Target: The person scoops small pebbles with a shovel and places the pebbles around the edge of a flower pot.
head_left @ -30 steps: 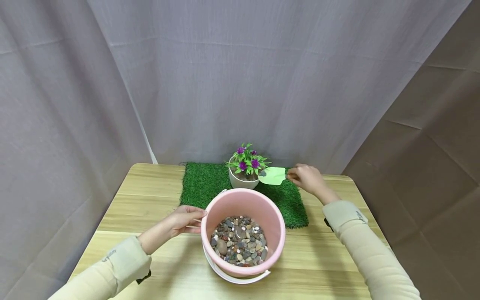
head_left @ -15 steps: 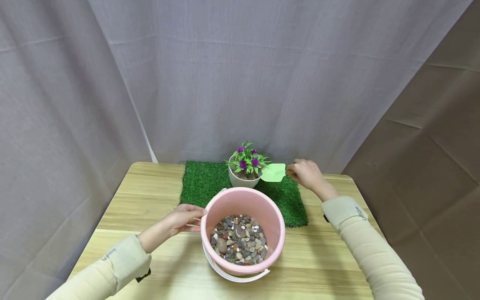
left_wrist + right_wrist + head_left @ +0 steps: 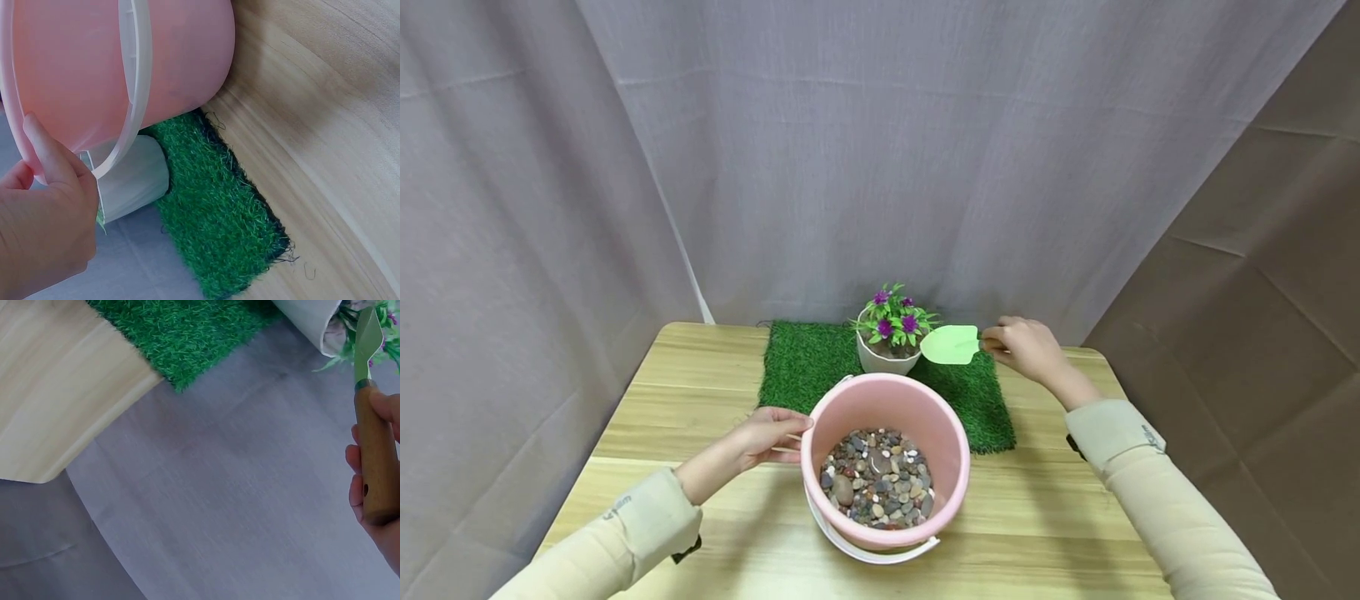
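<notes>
My left hand [image 3: 766, 437] pinches the left rim of a pink bucket [image 3: 891, 404], thumb on the outside in the left wrist view. Pebbles [image 3: 880, 483] of mixed colours cover the bucket's bottom. In my right hand [image 3: 1028, 348] is a garden trowel with a light green blade [image 3: 951, 344]; the fingers wrap its wooden handle [image 3: 376, 462]. The blade points left, its tip at the right edge of a white flowerpot [image 3: 880, 363]. No stone shows on the blade. The pot holds a plant [image 3: 895, 317] with purple flowers, and brownish filling partly hidden by leaves.
A green artificial grass mat [image 3: 805, 367] lies under the pot, at the back of the wooden table [image 3: 700, 392]. The bucket's white handle [image 3: 880, 557] hangs down at the front. Grey curtains [image 3: 880, 167] stand behind the table, with a brown one [image 3: 1247, 333] at right.
A dark pebble at the trowel's tip has gone from the blade by the pot's rim. My right hand has drawn slightly to the right with the trowel. The left hand and bucket stay put.
</notes>
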Action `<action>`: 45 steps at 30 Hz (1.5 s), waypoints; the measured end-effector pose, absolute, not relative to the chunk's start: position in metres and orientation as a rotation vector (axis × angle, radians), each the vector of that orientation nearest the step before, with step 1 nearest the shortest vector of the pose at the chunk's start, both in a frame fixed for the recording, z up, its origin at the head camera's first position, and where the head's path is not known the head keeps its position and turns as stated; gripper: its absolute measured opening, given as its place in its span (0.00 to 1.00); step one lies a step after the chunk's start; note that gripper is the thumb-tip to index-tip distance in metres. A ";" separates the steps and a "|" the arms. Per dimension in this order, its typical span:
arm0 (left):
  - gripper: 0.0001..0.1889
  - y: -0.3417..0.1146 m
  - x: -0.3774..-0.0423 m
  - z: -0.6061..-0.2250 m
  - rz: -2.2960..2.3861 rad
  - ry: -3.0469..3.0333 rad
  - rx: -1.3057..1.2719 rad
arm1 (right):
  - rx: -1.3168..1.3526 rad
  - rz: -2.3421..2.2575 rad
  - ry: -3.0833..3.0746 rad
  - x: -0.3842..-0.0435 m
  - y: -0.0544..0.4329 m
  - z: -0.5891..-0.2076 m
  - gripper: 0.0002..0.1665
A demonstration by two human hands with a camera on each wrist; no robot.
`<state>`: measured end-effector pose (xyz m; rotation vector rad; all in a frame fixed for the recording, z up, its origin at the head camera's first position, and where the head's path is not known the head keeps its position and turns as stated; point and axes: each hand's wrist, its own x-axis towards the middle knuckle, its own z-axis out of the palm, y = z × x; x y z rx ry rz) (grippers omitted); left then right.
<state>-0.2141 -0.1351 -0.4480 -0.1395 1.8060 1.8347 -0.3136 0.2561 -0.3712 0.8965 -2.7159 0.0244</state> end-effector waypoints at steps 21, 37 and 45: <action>0.20 -0.135 -0.215 -0.445 1.832 1.795 -0.135 | 1.033 0.194 -2.579 -0.258 0.231 -0.347 0.14; 0.20 -0.135 -0.213 -0.447 1.833 1.795 -0.142 | 1.474 -0.059 -2.419 -0.228 0.188 -0.381 0.13; 0.20 -0.136 -0.213 -0.448 1.833 1.796 -0.142 | 1.588 -0.345 -2.384 -0.223 0.174 -0.392 0.06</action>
